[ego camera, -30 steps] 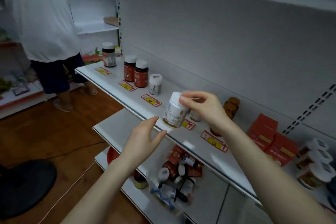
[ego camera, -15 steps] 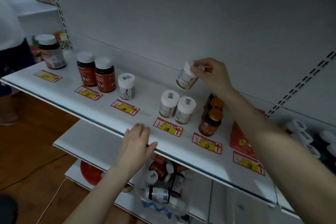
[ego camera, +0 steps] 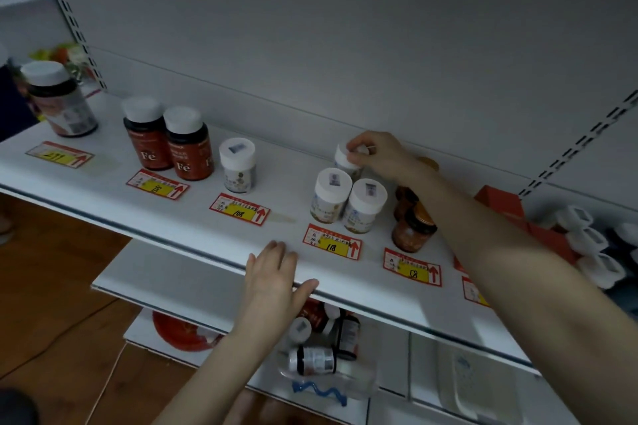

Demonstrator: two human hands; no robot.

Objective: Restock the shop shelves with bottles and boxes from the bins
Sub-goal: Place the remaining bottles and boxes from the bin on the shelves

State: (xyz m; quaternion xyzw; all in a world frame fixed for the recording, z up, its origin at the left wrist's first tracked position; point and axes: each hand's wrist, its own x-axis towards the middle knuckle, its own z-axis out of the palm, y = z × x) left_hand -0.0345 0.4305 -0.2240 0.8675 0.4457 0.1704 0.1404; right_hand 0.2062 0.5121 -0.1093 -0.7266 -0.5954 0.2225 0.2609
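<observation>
Right hand (ego camera: 379,159) pinched cap of white bottle (ego camera: 342,159), fingers curled over it. Bottle was directly under my fingertips, long axis near vertical, toward rear edge of shelf (ego camera: 207,235), just behind front pair (ego camera: 331,198) of like bottles. Base hidden; could not tell if seated. Judged: lower straight down, release. Left hand (ego camera: 272,281) flat on shelf's front edge, fingers straight, holding nothing, farther off.

shop interior, white metal gondola shelf (ego camera: 193,228), slotted uprights (ego camera: 573,152), red-yellow price tags (ego camera: 332,246) in front of supplement bottles (ego camera: 186,145)
</observation>
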